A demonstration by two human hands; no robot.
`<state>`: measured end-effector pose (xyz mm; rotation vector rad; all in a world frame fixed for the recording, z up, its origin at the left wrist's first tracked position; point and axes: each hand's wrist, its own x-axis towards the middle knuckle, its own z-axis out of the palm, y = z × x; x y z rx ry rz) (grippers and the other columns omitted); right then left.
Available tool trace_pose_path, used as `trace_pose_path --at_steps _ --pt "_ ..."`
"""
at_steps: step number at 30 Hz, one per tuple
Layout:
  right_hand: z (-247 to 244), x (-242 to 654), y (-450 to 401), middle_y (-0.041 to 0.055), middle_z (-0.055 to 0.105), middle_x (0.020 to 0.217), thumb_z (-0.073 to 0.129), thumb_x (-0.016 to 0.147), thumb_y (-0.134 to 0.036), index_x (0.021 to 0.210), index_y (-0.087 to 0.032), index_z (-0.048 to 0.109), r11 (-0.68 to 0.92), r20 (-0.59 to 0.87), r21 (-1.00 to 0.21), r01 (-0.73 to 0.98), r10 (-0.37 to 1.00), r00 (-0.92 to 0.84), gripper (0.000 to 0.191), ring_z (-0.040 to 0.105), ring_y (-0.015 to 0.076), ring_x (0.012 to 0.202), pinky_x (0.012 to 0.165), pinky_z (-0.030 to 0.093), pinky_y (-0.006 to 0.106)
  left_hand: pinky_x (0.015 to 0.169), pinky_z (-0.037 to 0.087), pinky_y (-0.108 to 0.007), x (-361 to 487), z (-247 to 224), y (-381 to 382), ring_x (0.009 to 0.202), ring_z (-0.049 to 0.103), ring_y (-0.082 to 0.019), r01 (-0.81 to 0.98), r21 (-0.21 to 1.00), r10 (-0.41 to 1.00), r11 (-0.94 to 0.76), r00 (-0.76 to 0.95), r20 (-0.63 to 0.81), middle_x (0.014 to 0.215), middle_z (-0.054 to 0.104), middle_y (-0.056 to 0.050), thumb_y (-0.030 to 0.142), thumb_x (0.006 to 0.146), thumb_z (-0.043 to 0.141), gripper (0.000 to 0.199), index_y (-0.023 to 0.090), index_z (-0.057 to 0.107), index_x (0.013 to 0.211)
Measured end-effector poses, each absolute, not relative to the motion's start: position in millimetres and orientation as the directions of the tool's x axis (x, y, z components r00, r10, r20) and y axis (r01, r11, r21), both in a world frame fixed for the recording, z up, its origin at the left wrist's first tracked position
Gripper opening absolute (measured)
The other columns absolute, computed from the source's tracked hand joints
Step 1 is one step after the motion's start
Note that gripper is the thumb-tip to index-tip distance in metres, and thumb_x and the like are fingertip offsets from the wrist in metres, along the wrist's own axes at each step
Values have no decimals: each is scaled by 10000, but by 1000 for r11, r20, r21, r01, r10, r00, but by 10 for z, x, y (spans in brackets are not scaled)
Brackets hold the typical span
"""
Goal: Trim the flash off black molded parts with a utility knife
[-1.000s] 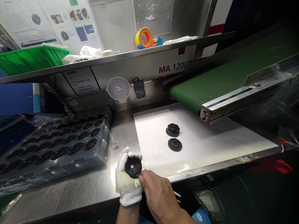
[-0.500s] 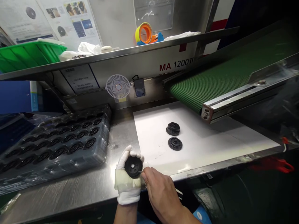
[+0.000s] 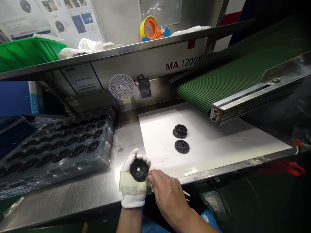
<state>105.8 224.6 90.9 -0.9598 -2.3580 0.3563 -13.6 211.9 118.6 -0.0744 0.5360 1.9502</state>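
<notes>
My left hand (image 3: 133, 181), in a white glove with a pale wrap around the palm, holds a round black part (image 3: 139, 169) with a hole at its centre. The fingers curl around its far edge. My bare right hand (image 3: 167, 191) is closed in a pinch on a thin metal tool (image 3: 147, 174), whose tip meets the part's right rim. On the white sheet (image 3: 206, 149) lie a ribbed black disc (image 3: 182, 146) and, just behind it, a small stack of black discs (image 3: 180, 131).
Clear trays (image 3: 97, 158) of black discs stand at the left. A green conveyor (image 3: 218, 84) slopes in from the right. Behind are a small fan (image 3: 122, 87) and a shelf (image 3: 136, 47) bearing a green bin (image 3: 29, 53) and tape (image 3: 148, 27). Red handles (image 3: 289, 167) hang at the right.
The camera view has shifted slightly. The left hand still holds the black part, and the tool in the right hand remains at its right rim.
</notes>
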Motion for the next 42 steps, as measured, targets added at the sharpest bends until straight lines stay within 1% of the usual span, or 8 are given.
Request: trace_pose_path --at_steps 6,11,15,21,27,31,37,42 --pt "896 993 2165 -11 568 728 276 993 -279 808 -229 478 722 397 -464 514 688 -607 279 521 167 622 558 242 294 733 518 -294 -95 1183 2163 703 577 -116 -818 336 773 -467 -562 -295 722 582 -7 92 783 575 175 166 639 928" --pt "892 1060 2235 -10 567 720 275 996 -271 804 -224 479 721 387 -479 500 685 -617 284 529 160 623 559 259 288 795 504 -456 -136 1195 2066 889 600 -267 -856 452 902 -251 -376 -212 912 633 -128 178 749 554 354 118 613 1094" --pt "889 1095 2274 -4 572 721 288 992 -269 802 -219 485 694 382 -477 540 717 -583 278 526 159 615 558 269 288 682 513 -329 -105 1213 2108 651 564 -150 -843 429 869 -325 -445 -216 677 574 -44 151 731 562 195 123 644 905" --pt "866 1003 2172 -11 573 731 291 991 -284 812 -229 482 711 375 -472 520 696 -612 267 526 165 621 559 257 292 746 509 -300 -58 1192 2201 662 563 -107 -778 413 749 -473 -602 -276 671 566 2 136 775 597 146 168 637 913" --pt "863 1031 2244 -10 569 727 268 998 -289 806 -227 480 712 374 -493 500 693 -617 293 527 165 628 564 262 291 801 497 -461 -169 1158 2040 908 601 -284 -855 455 909 -250 -368 -193 907 633 -139 208 743 559 359 115 614 1086" --pt "864 1053 2256 -12 562 715 274 996 -286 799 -228 472 690 367 -484 538 718 -591 285 523 166 619 565 251 296 687 512 -347 -154 1183 2078 677 574 -171 -846 418 866 -330 -448 -222 703 586 -56 161 721 570 256 121 640 964" --pt "834 1000 2129 -10 557 718 257 996 -301 799 -231 466 716 378 -489 498 688 -619 296 519 165 617 556 253 286 723 515 -300 -94 1180 2158 663 566 -107 -812 381 776 -441 -559 -293 686 562 -5 126 761 612 149 158 638 904" --pt "878 1015 2197 -12 555 716 271 992 -306 782 -226 462 710 363 -547 444 678 -639 294 511 156 623 566 279 271 822 505 -485 -100 1239 2032 975 598 -307 -857 445 872 -260 -406 -274 982 633 -158 240 777 595 357 132 604 1116"
